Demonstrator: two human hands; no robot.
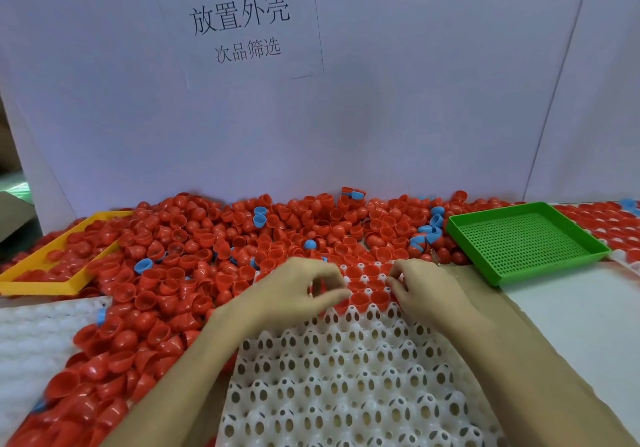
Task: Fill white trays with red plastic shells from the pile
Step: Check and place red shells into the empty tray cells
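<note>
A person's 2 bare hands work at the far edge of a white tray on a table heaped with red plastic shells, where only the first few sockets hold shells, set open side up in roughly 3 short rows. The left hand curls its thumb and fingers over the tray's far left corner and appears to pinch a red shell, though the shell itself is mostly hidden by the fingers. The right hand hovers with bent fingers at the right end of the filled rows; whether it holds a shell cannot be told. The many sockets nearer the camera stand empty, so the job looks barely begun. The pile spreads across the table's back and left, spilling into a yellow tray, with a few blue shells mixed in. A green perforated tray sits empty to the right, and a second white tray lies at left.
</note>
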